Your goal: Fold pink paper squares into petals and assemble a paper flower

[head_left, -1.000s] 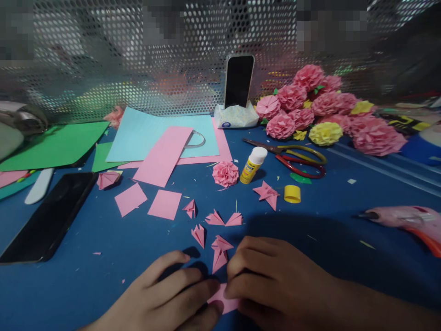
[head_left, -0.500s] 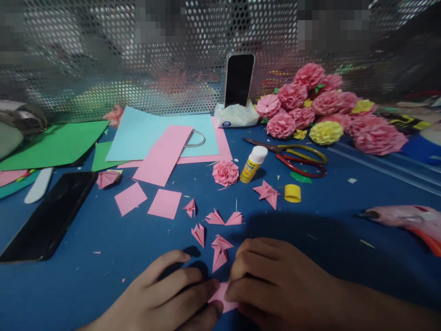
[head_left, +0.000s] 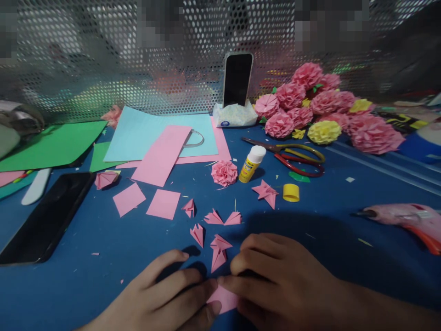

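Observation:
A small piece of pink paper lies on the blue table at the bottom middle, between my hands. My left hand grips its left edge between thumb and forefinger, the other fingers spread. Over its right side, my right hand is curled, with the forefinger pressed along the top edge; its thumb is mostly hidden. Just beyond the fingertips are several folded pink paper pieces. Two flat pink paper squares rest farther left. A pink paper star lies to the right.
A glue stick, its yellow cap, scissors and a pink paper flower lie ahead. A glue gun is at right, a black phone at left. Paper flowers pile by the perforated metal screen.
My right forefinger has slid left along the top edge of the pink paper, towards my left fingertips. The left hand keeps its hold. The camera view has shifted slightly.

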Tool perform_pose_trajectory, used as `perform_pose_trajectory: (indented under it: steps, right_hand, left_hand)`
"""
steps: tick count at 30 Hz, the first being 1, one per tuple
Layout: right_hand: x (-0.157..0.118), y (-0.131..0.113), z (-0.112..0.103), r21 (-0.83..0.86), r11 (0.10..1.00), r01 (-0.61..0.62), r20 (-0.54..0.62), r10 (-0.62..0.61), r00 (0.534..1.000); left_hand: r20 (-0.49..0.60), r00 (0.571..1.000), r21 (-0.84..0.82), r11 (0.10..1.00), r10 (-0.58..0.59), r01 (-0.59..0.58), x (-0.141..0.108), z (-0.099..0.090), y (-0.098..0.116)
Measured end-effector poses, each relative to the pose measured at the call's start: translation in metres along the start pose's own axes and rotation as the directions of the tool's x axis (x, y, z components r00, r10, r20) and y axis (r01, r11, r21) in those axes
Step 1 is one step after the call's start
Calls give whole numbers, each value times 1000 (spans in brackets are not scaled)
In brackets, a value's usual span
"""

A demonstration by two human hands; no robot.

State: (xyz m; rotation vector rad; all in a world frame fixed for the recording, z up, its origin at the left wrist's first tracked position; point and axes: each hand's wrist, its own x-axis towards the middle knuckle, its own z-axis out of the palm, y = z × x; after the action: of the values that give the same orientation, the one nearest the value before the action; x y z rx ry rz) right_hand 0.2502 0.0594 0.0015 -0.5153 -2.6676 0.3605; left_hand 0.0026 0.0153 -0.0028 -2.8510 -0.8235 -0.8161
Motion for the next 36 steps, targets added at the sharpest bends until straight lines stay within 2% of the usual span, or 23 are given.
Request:
perform_pose_trajectory:
  steps: [8,12,15,16,20,21,24,27,30,33,36]
  right_hand:
    - [-1,-2,-4,-97,994,53,97,-43,994]
    - [-3,-7,-2,-120,990,72,94,-61,994]
    - [-4,-18,2,-216,974,68,73,-54,996]
    - [-4,-22,2,-275,961,38,20,-34,999]
    - [-8,-35,2,-383,918,-103,-50,91,995]
    - [-9,-36,1,-403,909,-109,-68,89,994]
    - [-9,-38,-3,-425,900,-100,-59,82,995]
    - [-7,-35,-8,-410,910,-69,-20,67,998]
    - [-4,-25,-10,-352,936,22,15,-18,1000]
    - [-1,-9,-7,-260,957,126,-36,-140,989]
    - [1,3,-1,-226,965,132,-28,-142,990]
  left_hand:
    - [1,1000,0,1000,-17,17,0,-3,0]
    - [-36,998,-7,999,-51,51,-3,0,2]
    - [-27,999,-20,999,-47,46,-5,2,4]
    - [-14,999,-23,999,-41,40,-5,1,4]
    - [21,1000,-18,1000,-14,15,-3,-2,3]
    - [42,999,-9,1000,-4,5,-3,-4,3]
    - [119,992,48,997,48,-54,-5,-10,2]
    - [145,983,133,982,115,-134,-11,-16,3]
    - [151,981,168,975,122,-147,-15,-16,5]
    - [67,994,93,991,85,-91,-13,-13,6]
    - [-41,999,-62,998,16,-19,-10,-7,5]
